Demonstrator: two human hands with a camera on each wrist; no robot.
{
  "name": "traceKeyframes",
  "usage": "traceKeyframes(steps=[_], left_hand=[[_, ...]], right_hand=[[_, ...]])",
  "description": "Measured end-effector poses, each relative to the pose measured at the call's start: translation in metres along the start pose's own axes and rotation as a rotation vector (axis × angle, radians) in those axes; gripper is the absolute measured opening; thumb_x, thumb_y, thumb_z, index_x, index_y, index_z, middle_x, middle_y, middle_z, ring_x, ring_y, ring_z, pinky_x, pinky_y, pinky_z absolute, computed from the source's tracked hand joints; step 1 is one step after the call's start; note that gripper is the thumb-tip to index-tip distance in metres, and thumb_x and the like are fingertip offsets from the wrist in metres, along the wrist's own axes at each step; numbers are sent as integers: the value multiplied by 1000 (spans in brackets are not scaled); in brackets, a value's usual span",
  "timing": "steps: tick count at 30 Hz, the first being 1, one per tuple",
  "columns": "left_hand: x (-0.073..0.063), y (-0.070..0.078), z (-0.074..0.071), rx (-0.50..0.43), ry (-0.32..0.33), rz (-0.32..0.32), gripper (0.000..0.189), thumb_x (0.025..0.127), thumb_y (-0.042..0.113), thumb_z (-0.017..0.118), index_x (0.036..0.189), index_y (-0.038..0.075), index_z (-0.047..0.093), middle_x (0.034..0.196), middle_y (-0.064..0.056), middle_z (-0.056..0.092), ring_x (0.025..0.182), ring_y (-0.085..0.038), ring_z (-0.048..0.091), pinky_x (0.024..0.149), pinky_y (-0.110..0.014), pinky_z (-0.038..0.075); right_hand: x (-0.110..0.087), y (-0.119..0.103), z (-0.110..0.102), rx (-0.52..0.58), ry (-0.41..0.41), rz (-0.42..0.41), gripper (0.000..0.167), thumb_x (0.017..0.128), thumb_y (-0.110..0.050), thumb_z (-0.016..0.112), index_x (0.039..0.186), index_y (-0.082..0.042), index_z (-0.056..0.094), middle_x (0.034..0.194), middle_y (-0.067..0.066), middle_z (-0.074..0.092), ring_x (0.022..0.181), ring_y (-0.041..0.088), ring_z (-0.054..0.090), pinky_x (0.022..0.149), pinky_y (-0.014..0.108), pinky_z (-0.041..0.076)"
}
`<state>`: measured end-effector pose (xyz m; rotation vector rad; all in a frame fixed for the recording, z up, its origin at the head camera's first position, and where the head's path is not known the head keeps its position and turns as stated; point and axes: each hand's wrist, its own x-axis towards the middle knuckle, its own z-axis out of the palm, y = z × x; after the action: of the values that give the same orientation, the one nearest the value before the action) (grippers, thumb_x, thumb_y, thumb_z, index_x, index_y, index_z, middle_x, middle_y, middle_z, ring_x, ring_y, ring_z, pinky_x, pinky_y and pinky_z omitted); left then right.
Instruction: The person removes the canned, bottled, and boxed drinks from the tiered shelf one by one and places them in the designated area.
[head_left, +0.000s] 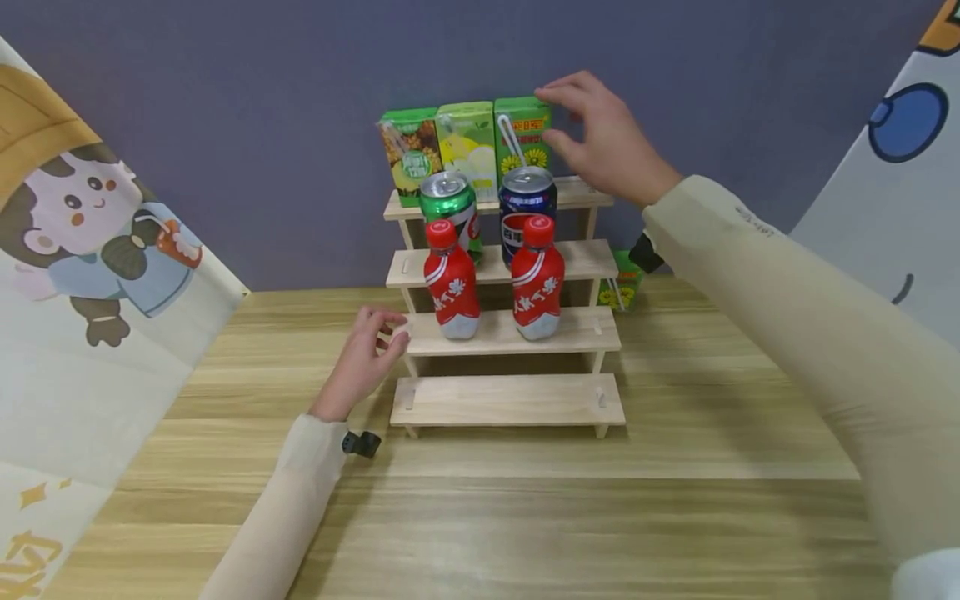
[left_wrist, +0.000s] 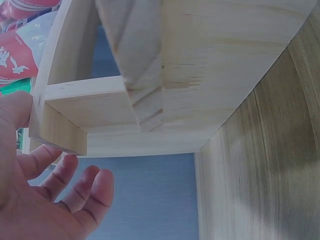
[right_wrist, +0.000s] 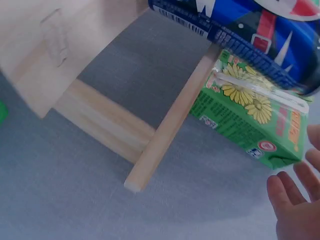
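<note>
A tiered wooden display stand (head_left: pixel 506 400) holds drinks on its upper steps. My left hand (head_left: pixel 367 358) is at the left end of the step with two red bottles (head_left: pixel 453 283). In the left wrist view its thumb (left_wrist: pixel 17 107) lies over the board end (left_wrist: pixel 60 130), the other fingers curled just below. My right hand (head_left: pixel 603 137) reaches over the top step, fingers loosely bent beside the upper right corner of a green drink carton (head_left: pixel 522 125) with yellow flowers. The right wrist view shows the fingertips (right_wrist: pixel 280 187) close to that carton's top end.
Two more cartons, one brown-green (head_left: pixel 411 154) and one pale green (head_left: pixel 468 146), share the top step. A green can (head_left: pixel 448 200) and a dark blue can (head_left: pixel 527 200) stand below. Another green carton (head_left: pixel 621 283) sits behind the stand's right side. A blue-grey wall (head_left: pixel 300 167) rises behind.
</note>
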<state>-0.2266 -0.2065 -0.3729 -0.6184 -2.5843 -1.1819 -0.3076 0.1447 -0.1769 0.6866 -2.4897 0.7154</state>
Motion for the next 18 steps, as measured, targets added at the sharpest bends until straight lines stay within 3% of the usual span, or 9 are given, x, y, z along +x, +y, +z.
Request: traceKeyframes(steps=[6, 18], left_hand=[[-1, 2, 1, 0, -4, 0, 25, 93, 13, 57, 113, -2, 56, 116, -14, 43, 96, -25, 47, 76, -39, 49], [-1, 2, 0, -8, 6, 2, 23, 93, 11, 57, 112, -3, 56, 116, -14, 43, 96, -24, 47, 75, -39, 49]], right_hand=[[7, 0, 7, 2, -19, 68, 46, 96, -23, 53, 140, -12, 45, 139, 3, 39, 124, 17, 40, 101, 24, 33], [10, -6, 4, 11, 24, 84, 30, 91, -16, 62, 115, -1, 53, 133, 5, 44, 114, 20, 47, 95, 23, 40]])
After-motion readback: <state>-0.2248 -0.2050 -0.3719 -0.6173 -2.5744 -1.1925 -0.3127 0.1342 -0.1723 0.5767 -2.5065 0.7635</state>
